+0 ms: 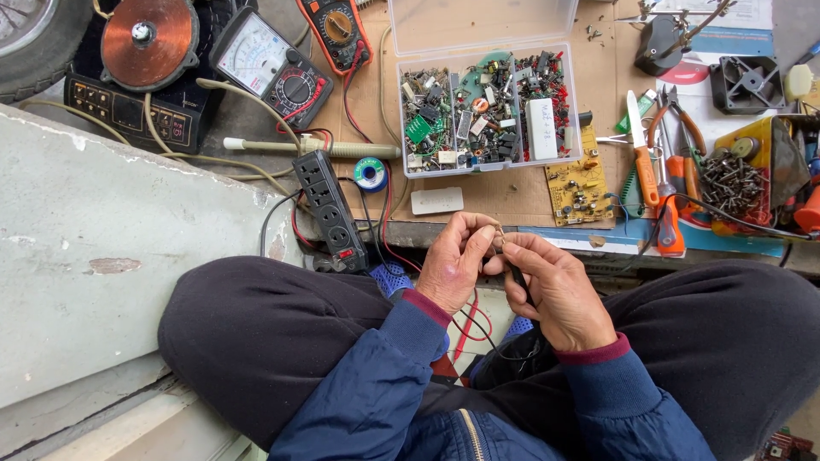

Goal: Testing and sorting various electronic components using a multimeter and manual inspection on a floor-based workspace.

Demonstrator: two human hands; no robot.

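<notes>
Hands meet over the lap in the head view; left hand pinches a tiny part at the fingertips, too small to identify; right hand is closed on a thin black probe, tip touching that part; black and red leads trail down between the knees; power strip lies just left of the hands; clear box of components sits beyond, yellow circuit board beside it; orange-handled pliers to the right.
</notes>
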